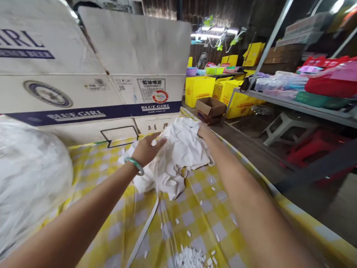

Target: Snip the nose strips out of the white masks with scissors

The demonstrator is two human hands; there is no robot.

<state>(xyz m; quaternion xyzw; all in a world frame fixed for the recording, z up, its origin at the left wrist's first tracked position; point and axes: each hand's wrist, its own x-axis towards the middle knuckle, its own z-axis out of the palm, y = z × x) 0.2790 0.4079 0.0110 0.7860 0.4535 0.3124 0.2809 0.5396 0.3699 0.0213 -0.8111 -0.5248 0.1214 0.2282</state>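
Observation:
A crumpled heap of white cloth (184, 145) lies on the table with a yellow-and-white checked cover (117, 219). My left hand (147, 149), with a green bangle (134, 165) at the wrist, rests on the heap's left side, its thumb apart from the fingers. At the far right side of the heap, my right hand (205, 131) touches the cloth; its fingers are mostly hidden. A narrow white strip (143, 232) trails from the cloth toward me. Small white pieces (191, 257) form a pile at the near edge, with several scattered around.
A large white Blue Girl carton (122, 89) stands behind the table. Clear plastic wrapping (30, 178) bulges at the left, and a black wire frame (119, 136) leans near the carton. Beyond the right edge are a small brown box (211, 107), yellow bags (199, 89) and a loaded shelf (301, 100).

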